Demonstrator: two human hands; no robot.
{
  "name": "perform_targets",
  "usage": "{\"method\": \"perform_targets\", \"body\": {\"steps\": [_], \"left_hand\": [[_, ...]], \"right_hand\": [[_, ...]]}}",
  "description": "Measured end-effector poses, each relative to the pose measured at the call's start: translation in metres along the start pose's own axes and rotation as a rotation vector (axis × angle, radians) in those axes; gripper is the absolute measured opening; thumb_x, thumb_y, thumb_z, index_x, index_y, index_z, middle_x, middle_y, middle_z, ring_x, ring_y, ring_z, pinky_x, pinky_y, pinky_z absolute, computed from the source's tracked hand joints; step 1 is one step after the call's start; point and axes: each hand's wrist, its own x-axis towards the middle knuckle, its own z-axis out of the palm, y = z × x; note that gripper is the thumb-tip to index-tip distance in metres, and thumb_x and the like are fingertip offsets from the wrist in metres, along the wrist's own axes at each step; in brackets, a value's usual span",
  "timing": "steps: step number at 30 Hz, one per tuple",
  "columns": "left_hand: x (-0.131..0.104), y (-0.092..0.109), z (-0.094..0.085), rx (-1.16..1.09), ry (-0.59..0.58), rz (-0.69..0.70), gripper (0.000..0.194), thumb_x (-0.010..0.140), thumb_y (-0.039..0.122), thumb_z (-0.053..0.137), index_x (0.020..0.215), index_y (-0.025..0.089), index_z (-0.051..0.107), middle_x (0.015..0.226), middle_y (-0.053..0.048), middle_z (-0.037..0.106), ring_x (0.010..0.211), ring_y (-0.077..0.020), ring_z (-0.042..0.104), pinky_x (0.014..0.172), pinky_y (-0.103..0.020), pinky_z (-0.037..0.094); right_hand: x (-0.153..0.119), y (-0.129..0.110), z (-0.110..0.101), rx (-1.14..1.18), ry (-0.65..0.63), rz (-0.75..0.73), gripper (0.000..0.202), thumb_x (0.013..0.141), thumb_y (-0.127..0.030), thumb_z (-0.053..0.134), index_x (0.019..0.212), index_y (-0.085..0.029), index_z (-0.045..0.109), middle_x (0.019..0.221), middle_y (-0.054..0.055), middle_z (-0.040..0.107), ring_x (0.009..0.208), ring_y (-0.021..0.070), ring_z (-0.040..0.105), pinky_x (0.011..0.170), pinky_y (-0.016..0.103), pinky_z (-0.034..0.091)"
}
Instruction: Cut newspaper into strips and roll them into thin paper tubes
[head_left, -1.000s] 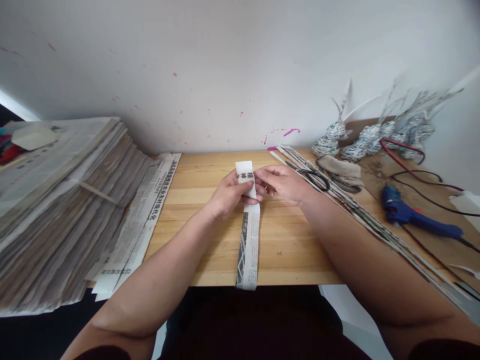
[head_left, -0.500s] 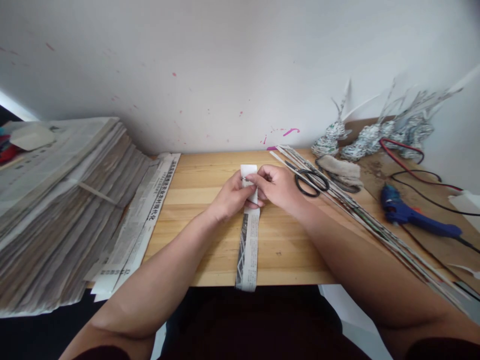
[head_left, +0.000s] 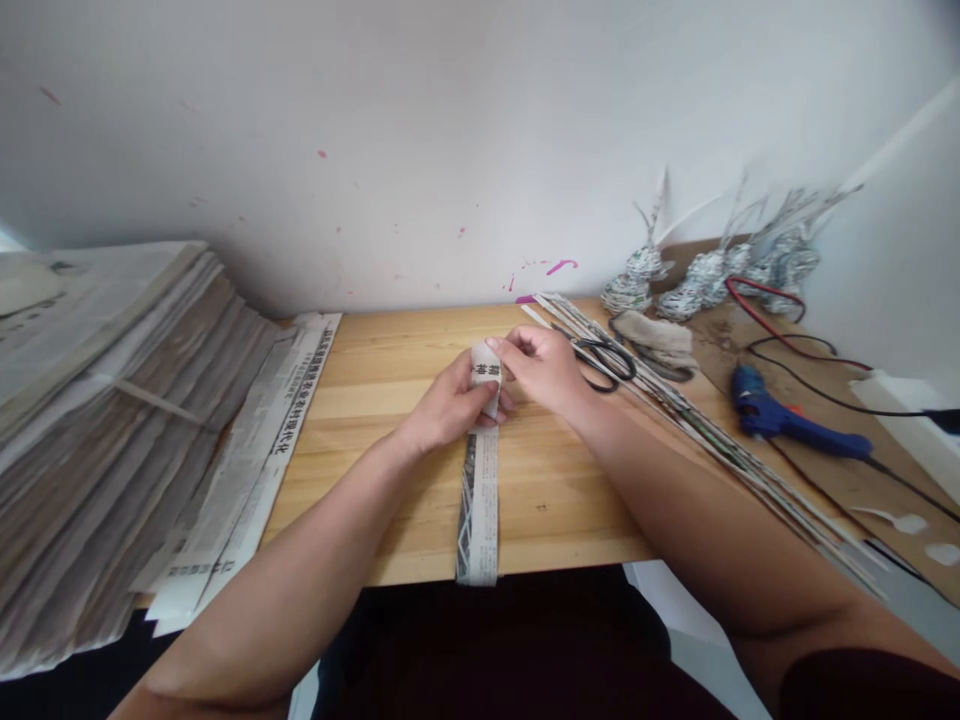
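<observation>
A long newspaper strip (head_left: 484, 510) lies down the wooden table and hangs slightly over its front edge. My left hand (head_left: 450, 400) is closed on its upper part, thumb across the printed face, fingers behind. With thumb and bent fingers, my right hand (head_left: 544, 365) pinches the strip's top end at its right corner. Large printed characters show between the two thumbs. Whether the top end is folded or rolled over, I cannot tell.
Black-handled scissors (head_left: 607, 362) and thin rolled-paper sticks (head_left: 720, 450) lie right of my right hand. Beyond are a rag (head_left: 656, 340), a blue glue gun (head_left: 799, 420) and several woven paper figures (head_left: 634, 280). A tall newspaper stack (head_left: 135, 430) and cut newspaper sheets (head_left: 259, 460) stand left.
The view has turned a little to the right. My right thumb has moved up to the strip's top corner, and large characters on the strip now show more plainly.
</observation>
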Motion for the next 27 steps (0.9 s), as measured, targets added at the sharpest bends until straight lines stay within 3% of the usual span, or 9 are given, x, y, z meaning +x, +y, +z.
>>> {"method": "perform_targets", "body": {"steps": [4,8,11,14,18,27], "left_hand": [[0.002,-0.004,-0.001,-0.040,0.043,-0.025,0.030,0.089,0.036,0.062,0.108,0.016,0.051,0.085,-0.008,0.073,0.071,-0.0170,0.070,0.062,-0.027,0.056],[0.006,-0.009,-0.002,-0.109,0.131,-0.058,0.028,0.086,0.037,0.066,0.098,0.015,0.055,0.081,-0.007,0.073,0.069,-0.0151,0.069,0.060,-0.024,0.054],[0.008,-0.009,-0.002,-0.156,0.158,-0.069,0.028,0.084,0.035,0.070,0.096,0.014,0.056,0.080,-0.007,0.072,0.068,-0.0148,0.069,0.058,-0.022,0.054],[0.008,-0.008,-0.001,-0.201,0.154,-0.081,0.024,0.086,0.032,0.068,0.094,0.012,0.059,0.080,-0.007,0.072,0.066,-0.0143,0.070,0.056,-0.022,0.054],[0.008,-0.006,0.000,-0.223,0.158,-0.084,0.020,0.093,0.032,0.059,0.094,0.011,0.061,0.076,-0.007,0.071,0.061,-0.0134,0.069,0.054,-0.022,0.054],[0.009,-0.005,-0.002,-0.244,0.160,-0.064,0.020,0.095,0.033,0.058,0.093,0.013,0.060,0.070,-0.006,0.071,0.058,-0.0132,0.068,0.054,-0.022,0.054]], "right_hand": [[0.005,0.002,-0.007,-0.143,0.058,-0.051,0.048,0.089,-0.061,0.058,0.064,-0.020,0.056,0.057,-0.002,0.057,0.055,0.0128,0.049,0.056,0.027,0.034],[0.018,0.008,-0.048,-0.542,0.179,-0.135,0.043,0.097,-0.049,0.050,0.072,-0.018,0.067,0.065,0.004,0.063,0.063,0.0174,0.053,0.064,0.030,0.036],[0.026,0.018,-0.086,-0.899,0.359,0.008,0.028,0.095,-0.029,0.051,0.085,-0.015,0.073,0.085,0.014,0.070,0.081,0.0255,0.058,0.075,0.036,0.038],[0.028,0.031,-0.112,-1.078,0.499,0.256,0.025,0.086,-0.028,0.064,0.101,-0.013,0.075,0.110,0.022,0.068,0.107,0.0373,0.053,0.087,0.048,0.037],[0.029,0.046,-0.122,-1.084,0.466,0.504,0.024,0.087,-0.031,0.064,0.094,-0.013,0.077,0.104,0.023,0.069,0.116,0.0421,0.046,0.095,0.061,0.031],[0.032,0.063,-0.130,-0.993,0.490,0.522,0.041,0.092,-0.048,0.055,0.097,-0.014,0.078,0.106,0.023,0.070,0.114,0.0432,0.050,0.093,0.062,0.030]]}}
